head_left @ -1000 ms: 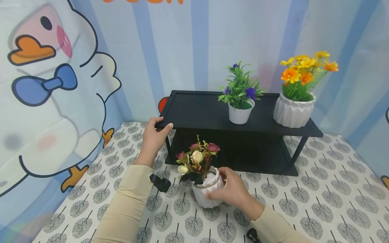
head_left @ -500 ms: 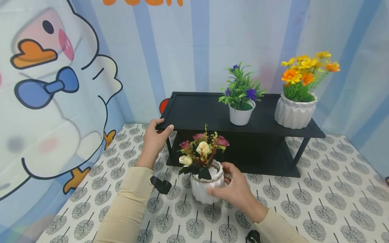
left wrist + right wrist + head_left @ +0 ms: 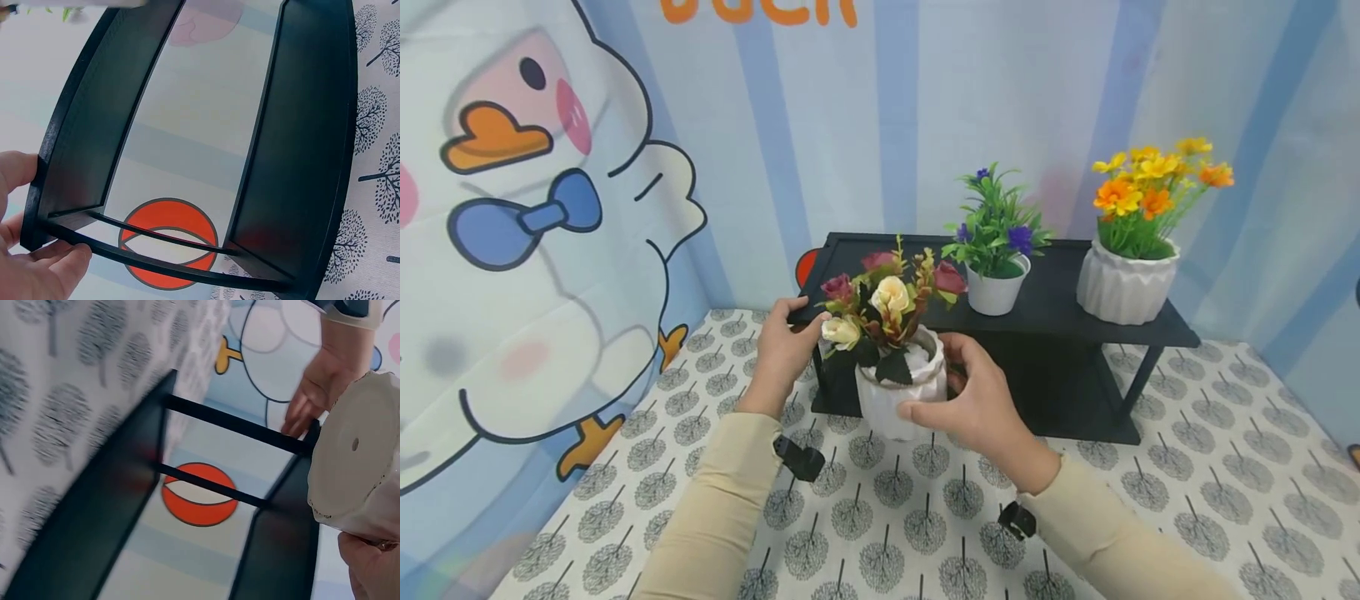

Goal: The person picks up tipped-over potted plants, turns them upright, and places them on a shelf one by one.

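Observation:
My right hand (image 3: 973, 400) grips a white ribbed pot (image 3: 898, 392) of red and cream roses (image 3: 883, 296), held in the air in front of the black two-tier shelf (image 3: 917, 275). From below, the right wrist view shows the pot's flat base (image 3: 359, 456) with my fingers (image 3: 369, 565) under it. My left hand (image 3: 782, 350) holds the shelf's front left corner, thumb on top. In the left wrist view my fingers (image 3: 44, 272) curl round the shelf's end rail (image 3: 125, 253).
On the top shelf stand a small white pot of purple flowers (image 3: 996, 250) and a larger ribbed pot of orange and yellow flowers (image 3: 1131, 250). The shelf's left half is bare. A tree-patterned cloth (image 3: 1150, 500) covers the table; a cartoon duck backdrop (image 3: 535, 208) closes the left and back.
My right hand has lifted the rose pot off the table, up and towards the shelf's left end. The left hand has stayed on the shelf corner.

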